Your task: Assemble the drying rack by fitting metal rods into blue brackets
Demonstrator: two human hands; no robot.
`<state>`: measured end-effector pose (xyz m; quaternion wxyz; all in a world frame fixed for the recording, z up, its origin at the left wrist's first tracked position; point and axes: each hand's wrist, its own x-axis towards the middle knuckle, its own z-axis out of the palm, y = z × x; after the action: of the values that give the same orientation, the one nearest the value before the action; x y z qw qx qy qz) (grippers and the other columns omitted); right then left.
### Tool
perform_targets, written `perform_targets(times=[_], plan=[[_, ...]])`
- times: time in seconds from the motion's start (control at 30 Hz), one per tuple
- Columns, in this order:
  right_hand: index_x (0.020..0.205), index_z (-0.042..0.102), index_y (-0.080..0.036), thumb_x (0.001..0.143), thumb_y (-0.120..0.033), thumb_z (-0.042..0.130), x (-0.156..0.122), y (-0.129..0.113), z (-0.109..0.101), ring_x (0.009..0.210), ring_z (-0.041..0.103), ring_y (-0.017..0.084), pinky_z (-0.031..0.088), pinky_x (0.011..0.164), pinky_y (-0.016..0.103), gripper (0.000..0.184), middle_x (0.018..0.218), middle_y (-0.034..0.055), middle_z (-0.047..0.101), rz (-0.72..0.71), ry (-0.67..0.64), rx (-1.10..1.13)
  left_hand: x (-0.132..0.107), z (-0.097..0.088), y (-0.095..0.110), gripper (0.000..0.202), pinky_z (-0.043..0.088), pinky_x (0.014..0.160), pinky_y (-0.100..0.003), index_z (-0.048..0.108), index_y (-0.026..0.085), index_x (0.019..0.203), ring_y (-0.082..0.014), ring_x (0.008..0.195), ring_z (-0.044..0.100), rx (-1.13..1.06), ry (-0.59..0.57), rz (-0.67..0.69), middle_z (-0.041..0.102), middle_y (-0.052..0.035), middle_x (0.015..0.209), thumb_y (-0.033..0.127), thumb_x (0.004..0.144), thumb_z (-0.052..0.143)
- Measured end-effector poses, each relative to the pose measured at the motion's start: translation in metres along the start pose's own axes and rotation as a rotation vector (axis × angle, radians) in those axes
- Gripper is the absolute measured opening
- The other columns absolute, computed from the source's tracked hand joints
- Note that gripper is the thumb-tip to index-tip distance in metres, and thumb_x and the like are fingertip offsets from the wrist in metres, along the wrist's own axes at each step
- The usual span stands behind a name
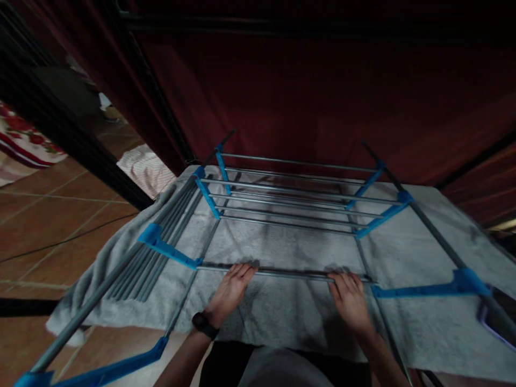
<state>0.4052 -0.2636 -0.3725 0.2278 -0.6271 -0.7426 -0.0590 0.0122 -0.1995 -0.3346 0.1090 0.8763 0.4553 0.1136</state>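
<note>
A frame of grey metal tubes with blue plastic brackets [427,290] lies across the grey blanket, apparently a partly assembled rack. One metal rod [294,274] spans its near part between two blue brackets. My left hand [234,287], with a dark watch on the wrist, is closed over this rod near its left end. Toward the other end, my right hand [350,298] grips the same rod, its fingertips curled over the top. Beyond both hands, several crossbars [282,201] run between blue brackets.
Several loose grey rods [155,258] lie side by side on the blanket [278,322] at the left. A phone-like dark object [500,320] rests at the right edge. Dark red curtains [302,97] hang behind. Tiled floor [64,220] with a cable shows at left.
</note>
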Motion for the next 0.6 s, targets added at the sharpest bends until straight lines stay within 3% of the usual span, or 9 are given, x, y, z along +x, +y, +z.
perform_targets(times=[0.27,0.43,0.6], plan=[[0.117,0.067,-0.024,0.107,-0.029,0.038,0.01,-0.006,-0.011,0.113,0.065,0.023,0.033,0.118,0.048,0.031,0.114,0.0062,0.074,-0.011,-0.003,-0.014,0.002,0.002,-0.009,0.049,0.049,0.107,-0.042,0.061,0.024,0.141,-0.0216,0.117,0.065,0.021,0.074,0.045,0.072,-0.0071,0.125,0.008,0.101,0.038],[0.116,0.068,-0.025,0.106,-0.03,0.04,0.004,-0.003,-0.007,0.111,0.064,0.025,0.038,0.112,0.046,0.03,0.112,0.0061,0.074,-0.002,-0.014,0.023,0.01,0.004,0.011,0.042,0.047,0.11,-0.043,0.058,0.025,0.145,-0.0225,0.121,0.063,0.05,0.099,0.075,0.071,-0.008,0.129,0.023,0.107,0.041],[0.114,0.07,-0.025,0.103,-0.024,0.041,0.001,-0.015,-0.009,0.106,0.063,0.026,0.041,0.105,0.045,0.031,0.109,0.0074,0.073,0.034,-0.014,0.015,0.021,0.016,0.039,0.05,0.045,0.113,-0.045,0.054,0.025,0.149,-0.0242,0.124,0.062,0.029,0.046,0.207,0.068,-0.0086,0.136,0.011,0.102,0.044]])
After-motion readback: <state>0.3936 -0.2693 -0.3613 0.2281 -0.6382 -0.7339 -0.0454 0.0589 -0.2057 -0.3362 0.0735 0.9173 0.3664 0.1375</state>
